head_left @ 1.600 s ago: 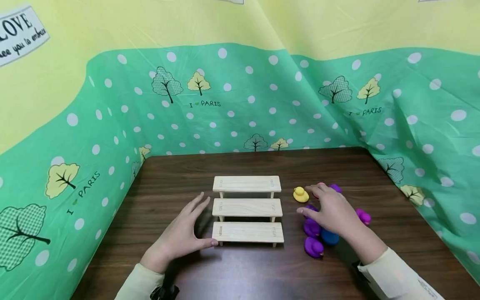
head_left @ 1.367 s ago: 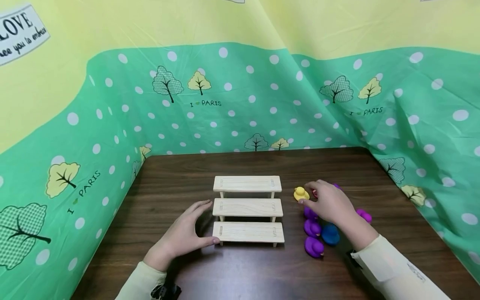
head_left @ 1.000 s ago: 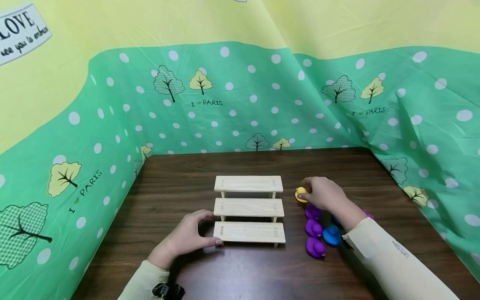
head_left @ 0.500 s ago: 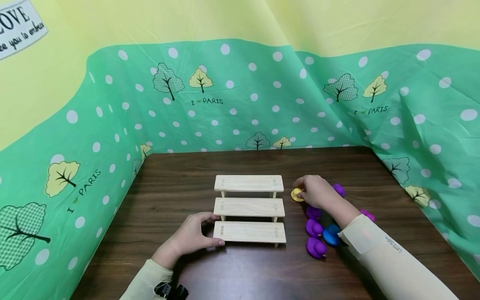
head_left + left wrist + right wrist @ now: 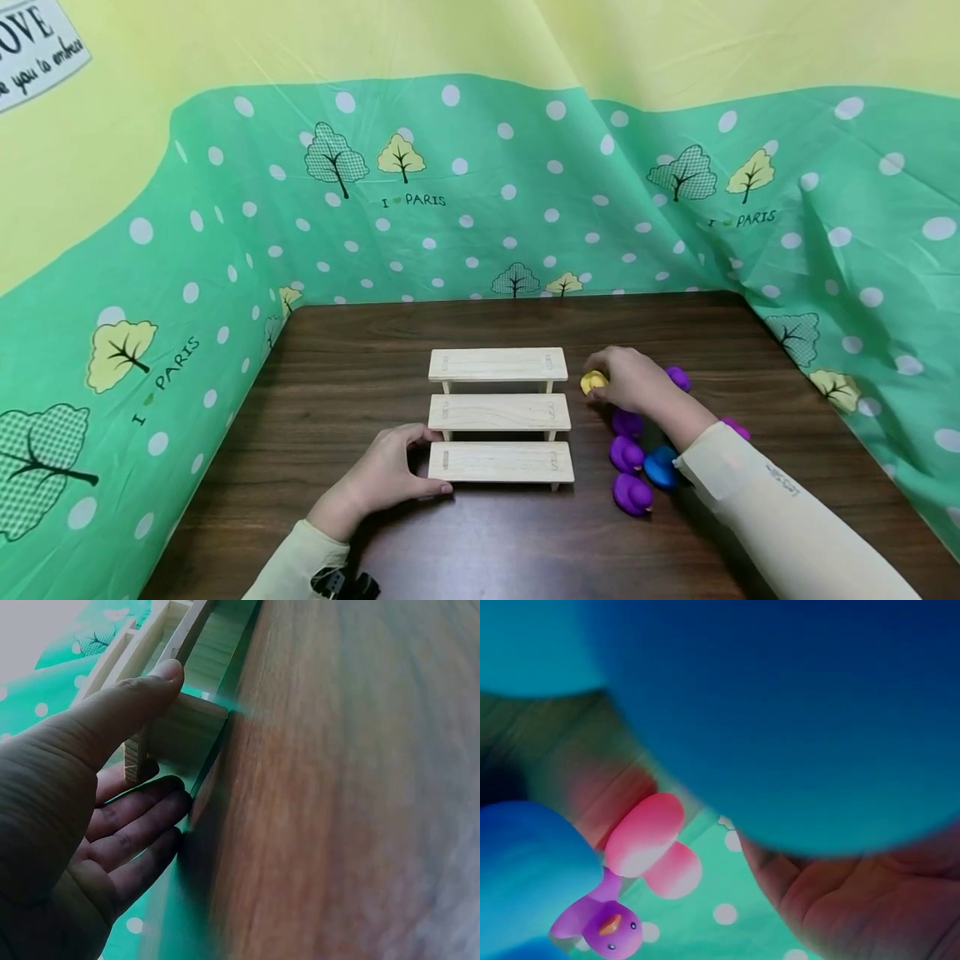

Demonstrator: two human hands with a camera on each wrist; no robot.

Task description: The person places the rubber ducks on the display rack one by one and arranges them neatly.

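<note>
A small three-step wooden display stand sits mid-table in the head view. My left hand grips its lower left end, thumb along the front edge of the lowest step and fingers behind. The left wrist view has this thumb against the wood, with the fingers curled around the end. To the right of the stand, my right hand pinches a yellow rubber duck, partly covered by the fingers. In the right wrist view, a large blue shape hides most of that hand.
Purple ducks line up below the right hand, beside a blue duck. Another purple duck and a magenta one lie farther right. A pink duck shows in the right wrist view. Dotted green cloth surrounds the dark table.
My right hand has come in from over the other ducks, taken hold of the yellow duck and shifted it slightly left, tipping it. My left hand has closed in on the stand's end.
</note>
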